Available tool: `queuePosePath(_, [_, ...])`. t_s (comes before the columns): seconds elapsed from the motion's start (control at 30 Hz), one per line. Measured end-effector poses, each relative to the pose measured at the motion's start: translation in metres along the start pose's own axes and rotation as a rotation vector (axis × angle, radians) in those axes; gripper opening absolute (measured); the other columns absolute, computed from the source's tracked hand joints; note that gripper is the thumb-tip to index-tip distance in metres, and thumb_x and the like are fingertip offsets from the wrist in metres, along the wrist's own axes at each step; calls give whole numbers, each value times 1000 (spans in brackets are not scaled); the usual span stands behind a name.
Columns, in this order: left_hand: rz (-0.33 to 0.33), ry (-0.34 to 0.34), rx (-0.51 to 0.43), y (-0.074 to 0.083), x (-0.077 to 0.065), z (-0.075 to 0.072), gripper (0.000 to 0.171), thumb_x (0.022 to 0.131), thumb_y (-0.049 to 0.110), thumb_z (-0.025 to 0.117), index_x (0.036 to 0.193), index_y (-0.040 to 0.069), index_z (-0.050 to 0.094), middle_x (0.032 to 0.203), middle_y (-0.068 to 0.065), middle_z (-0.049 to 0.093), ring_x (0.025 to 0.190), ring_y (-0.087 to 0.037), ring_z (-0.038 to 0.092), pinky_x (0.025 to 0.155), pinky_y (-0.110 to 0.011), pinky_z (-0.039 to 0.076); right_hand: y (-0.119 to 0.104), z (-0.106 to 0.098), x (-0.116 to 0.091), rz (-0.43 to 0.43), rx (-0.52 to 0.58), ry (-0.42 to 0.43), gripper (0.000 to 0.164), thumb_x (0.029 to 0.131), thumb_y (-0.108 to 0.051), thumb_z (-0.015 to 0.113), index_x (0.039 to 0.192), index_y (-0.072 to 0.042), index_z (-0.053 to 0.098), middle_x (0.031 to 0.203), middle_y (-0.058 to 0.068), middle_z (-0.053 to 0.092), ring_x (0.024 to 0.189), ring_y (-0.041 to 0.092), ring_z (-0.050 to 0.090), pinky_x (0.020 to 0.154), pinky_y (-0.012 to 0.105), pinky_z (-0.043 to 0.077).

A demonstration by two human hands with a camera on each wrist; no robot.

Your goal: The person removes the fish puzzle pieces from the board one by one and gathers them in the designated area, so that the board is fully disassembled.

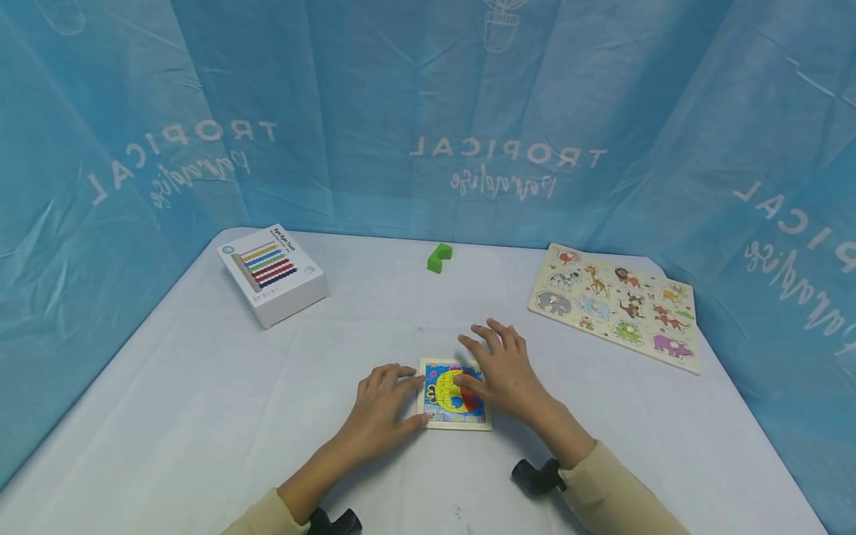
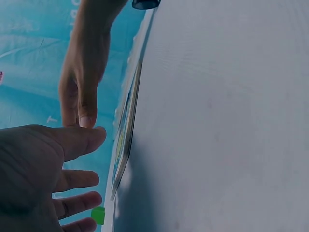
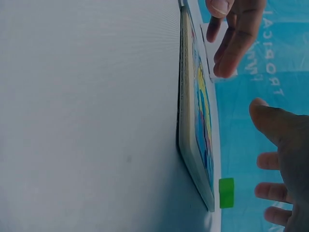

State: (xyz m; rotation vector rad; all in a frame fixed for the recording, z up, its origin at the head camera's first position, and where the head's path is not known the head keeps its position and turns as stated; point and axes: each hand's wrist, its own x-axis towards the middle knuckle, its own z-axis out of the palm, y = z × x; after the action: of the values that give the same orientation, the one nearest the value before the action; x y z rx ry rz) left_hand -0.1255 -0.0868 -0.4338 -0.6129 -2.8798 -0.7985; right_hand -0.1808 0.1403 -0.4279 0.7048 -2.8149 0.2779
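A small square jigsaw puzzle [image 1: 455,416] in a pale wooden frame lies flat on the white table, with a yellow and red picture on blue. At its left edge is my left hand [image 1: 377,416], fingers relaxed and slightly bent, thumb tip at the lower left corner. My right hand [image 1: 504,375] hovers over the right side, fingers spread, its thumb overlapping the picture in the head view. In the right wrist view the puzzle [image 3: 186,111] appears edge-on, and the right hand [image 3: 292,154] stands apart from it. Neither hand holds anything.
A white box [image 1: 287,286] with a picture of coloured bead rows stands at the back left. A green block [image 1: 439,257] lies at the back middle. On the right lies a wooden animal board [image 1: 611,308]. Blue curtains [image 1: 374,111] enclose the white table [image 1: 200,416].
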Motion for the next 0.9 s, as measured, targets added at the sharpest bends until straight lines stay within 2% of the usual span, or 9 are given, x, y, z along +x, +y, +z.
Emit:
queuePosePath(0.33, [4,36,-39,1,1,7,45,78,30,74,118,11,65,122,-7,56,119,-30,42,95,-52,34,-3,3,7,-34,77,-83,59,83,-48,66,134,-23,52,138,6,49,135,33,31,107,55,28])
queuePosePath(0.63, [4,21,-45,0,2,10,43,78,28,74,117,11,65,121,-8,56,117,-30,41,96,-54,34,-3,7,16,-92,129,-132,48,84,-41,67,128,-24,57,128,3,52,125,28,38,105,53,29])
queuePosePath(0.9, [-3,3,-44,0,2,12,43,80,28,73,118,12,64,123,-8,54,118,-30,41,96,-53,33,-5,9,23,-116,142,-188,45,83,-37,67,126,-26,58,124,1,53,122,26,38,102,49,31])
